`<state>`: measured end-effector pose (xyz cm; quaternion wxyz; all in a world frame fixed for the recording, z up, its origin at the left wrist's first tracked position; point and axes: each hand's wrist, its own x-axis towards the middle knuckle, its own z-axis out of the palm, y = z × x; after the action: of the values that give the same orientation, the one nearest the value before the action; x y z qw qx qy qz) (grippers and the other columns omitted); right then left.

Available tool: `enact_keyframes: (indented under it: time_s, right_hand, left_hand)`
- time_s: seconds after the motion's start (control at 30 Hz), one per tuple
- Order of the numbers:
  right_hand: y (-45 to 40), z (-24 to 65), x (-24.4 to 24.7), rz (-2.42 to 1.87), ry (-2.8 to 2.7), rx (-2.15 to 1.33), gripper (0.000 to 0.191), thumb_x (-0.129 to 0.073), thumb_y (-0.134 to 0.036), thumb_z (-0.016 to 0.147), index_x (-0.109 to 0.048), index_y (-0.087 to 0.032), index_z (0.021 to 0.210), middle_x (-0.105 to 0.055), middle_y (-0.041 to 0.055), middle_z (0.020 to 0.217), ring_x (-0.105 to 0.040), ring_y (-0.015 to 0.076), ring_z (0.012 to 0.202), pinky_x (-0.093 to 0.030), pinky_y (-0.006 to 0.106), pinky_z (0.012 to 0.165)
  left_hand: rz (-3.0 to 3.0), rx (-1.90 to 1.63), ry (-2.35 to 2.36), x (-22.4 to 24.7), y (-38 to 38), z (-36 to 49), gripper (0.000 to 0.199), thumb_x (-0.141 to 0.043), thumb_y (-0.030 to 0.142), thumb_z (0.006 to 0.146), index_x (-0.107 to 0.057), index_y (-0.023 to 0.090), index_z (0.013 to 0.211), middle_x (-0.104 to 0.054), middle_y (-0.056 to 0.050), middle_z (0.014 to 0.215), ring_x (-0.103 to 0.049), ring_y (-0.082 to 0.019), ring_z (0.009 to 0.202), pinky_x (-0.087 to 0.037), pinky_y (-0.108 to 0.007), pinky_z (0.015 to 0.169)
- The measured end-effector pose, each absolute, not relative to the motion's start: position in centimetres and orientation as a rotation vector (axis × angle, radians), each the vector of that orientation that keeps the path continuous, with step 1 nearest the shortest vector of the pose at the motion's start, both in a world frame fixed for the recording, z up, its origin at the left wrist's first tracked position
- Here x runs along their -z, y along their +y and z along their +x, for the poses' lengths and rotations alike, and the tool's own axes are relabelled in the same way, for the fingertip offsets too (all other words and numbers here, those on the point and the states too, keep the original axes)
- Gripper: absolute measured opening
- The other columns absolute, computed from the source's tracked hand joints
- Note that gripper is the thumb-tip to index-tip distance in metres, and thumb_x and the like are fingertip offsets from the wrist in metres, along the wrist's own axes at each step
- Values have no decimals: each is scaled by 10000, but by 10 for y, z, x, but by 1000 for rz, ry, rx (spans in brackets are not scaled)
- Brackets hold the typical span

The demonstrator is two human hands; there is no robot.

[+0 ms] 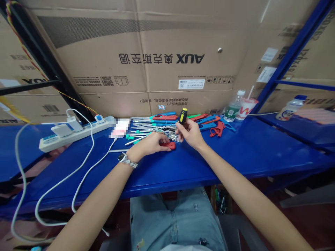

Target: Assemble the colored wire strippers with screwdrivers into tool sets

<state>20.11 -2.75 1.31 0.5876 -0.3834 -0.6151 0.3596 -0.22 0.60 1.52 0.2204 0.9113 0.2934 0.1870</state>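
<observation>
A screwdriver (183, 115) with a black and yellow handle stands nearly upright in my right hand (191, 132), its fingers closed around the lower part. My left hand (154, 142) is closed on a red plastic handle (171, 145) lying low on the blue table. The screwdriver's tip comes down close to this red piece; whether they touch I cannot tell. Behind both hands lies a pile of metal rods (140, 127) with green plastic ends and red and blue handles. Small metal parts (171, 130) lie between my hands, partly covered by the fingers.
Red and blue plastic pieces (217, 129) lie right of my right hand. A bottle (231, 108) and a paper cup (246, 108) stand behind them. To the left are a white power strip (75, 134), looping white cables (90, 150) and a blurred phone-like object (119, 128). Cardboard (162, 31) walls the back.
</observation>
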Motion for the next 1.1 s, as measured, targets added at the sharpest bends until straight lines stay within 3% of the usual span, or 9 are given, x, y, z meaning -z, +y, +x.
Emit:
enact_keyframes:
  time_s: [0.73,0.93,1.0,1.1]
  right_hand:
    - [-19,189,-6,-886,-1529,-805,434,-734,-631,829,-564,-249,945,-643,-14,693,-588,150,466,-484,289,393]
    - [-18,190,-9,-893,-1612,-773,373,-759,-551,834,-564,-251,941,-658,-14,697,-627,166,477,-477,288,398]
    - [-19,188,-13,-909,-1638,-751,373,-778,-534,816,-558,-247,909,-663,-13,701,-632,166,480,-483,290,412]
    - [-20,185,-19,-937,-1652,-732,382,-789,-529,793,-563,-240,899,-664,-11,711,-626,161,483,-499,299,444]
  left_hand:
    - [2484,-502,854,-10,12,-5,205,-801,371,794,-748,179,838,-755,-49,822,-645,-187,702,-458,-317,665]
    - [2463,-548,831,-7,12,-6,215,-802,389,787,-725,190,814,-740,-39,802,-652,-198,695,-469,-325,646]
    - [2463,-622,804,-9,10,-6,214,-784,394,797,-714,194,831,-736,-42,817,-658,-206,713,-487,-333,660]
    - [2383,-997,773,-20,7,-3,223,-723,375,840,-691,191,962,-742,-82,963,-683,-231,856,-527,-360,752]
